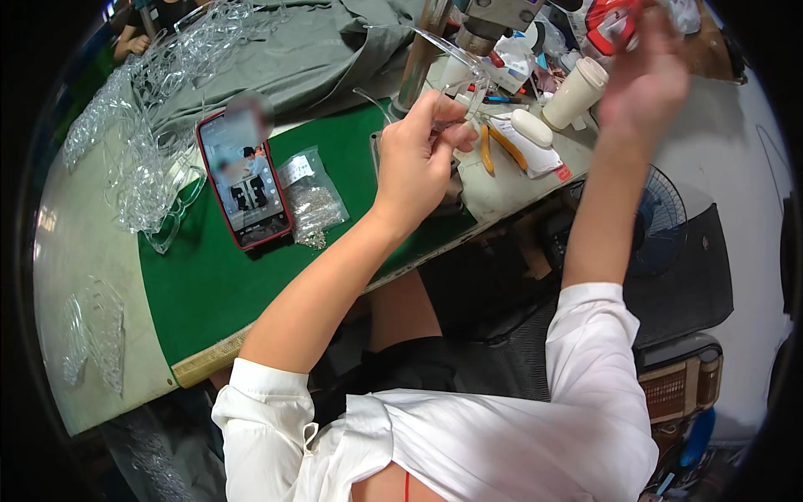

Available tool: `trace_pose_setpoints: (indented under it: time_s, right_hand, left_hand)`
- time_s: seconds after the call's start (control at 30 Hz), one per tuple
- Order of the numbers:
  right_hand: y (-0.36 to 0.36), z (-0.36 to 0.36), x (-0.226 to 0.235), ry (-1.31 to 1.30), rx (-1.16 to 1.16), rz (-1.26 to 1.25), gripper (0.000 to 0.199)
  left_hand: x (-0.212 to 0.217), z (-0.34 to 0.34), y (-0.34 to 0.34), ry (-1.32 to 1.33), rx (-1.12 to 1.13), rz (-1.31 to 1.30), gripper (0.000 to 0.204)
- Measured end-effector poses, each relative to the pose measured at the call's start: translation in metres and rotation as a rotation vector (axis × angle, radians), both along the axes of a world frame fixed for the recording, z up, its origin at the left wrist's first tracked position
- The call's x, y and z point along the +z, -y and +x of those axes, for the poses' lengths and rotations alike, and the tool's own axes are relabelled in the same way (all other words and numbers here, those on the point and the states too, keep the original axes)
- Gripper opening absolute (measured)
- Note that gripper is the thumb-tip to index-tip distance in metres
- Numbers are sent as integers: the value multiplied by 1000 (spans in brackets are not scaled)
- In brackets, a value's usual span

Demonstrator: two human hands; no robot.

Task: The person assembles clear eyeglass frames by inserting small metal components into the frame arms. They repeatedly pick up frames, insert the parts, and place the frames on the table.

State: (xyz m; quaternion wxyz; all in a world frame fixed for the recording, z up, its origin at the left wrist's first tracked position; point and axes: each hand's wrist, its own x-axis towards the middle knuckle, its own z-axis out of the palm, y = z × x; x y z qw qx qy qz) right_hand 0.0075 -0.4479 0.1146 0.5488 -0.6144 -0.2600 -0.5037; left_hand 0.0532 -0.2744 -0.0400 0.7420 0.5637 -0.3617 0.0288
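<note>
My left hand (416, 151) was up over the green tabletop (209, 276), its fingers (452, 134) pinched shut on a clear plastic eyeglass frame (447, 63) that I held near the metal press (481, 25). My right hand (644, 79) was raised higher and blurred; I could not tell whether its fingers were open or closed. To my left a phone in a red case (242, 180) lay flat beside a small clear bag of metal parts (311, 199). A heap of clear frames (155, 125) sat further left. Yellow-handled pliers (500, 146) lay just beyond my left hand.
</note>
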Motion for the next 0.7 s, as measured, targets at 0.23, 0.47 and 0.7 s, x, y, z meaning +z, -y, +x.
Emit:
trace_pose_setpoints:
  time_s: [0.23, 0.47, 0.7]
  right_hand:
    - [-12, 0, 25, 33, 259, -19, 24]
    - [-14, -6, 8, 102, 99, 10, 19]
    - [-60, 0, -50, -75, -222, -20, 18]
  left_hand:
    - [-3, 9, 4, -34, 30, -85, 8]
    - [2, 15, 3, 32, 48, 8, 9]
    - [24, -10, -85, -117, -200, 161, 36]
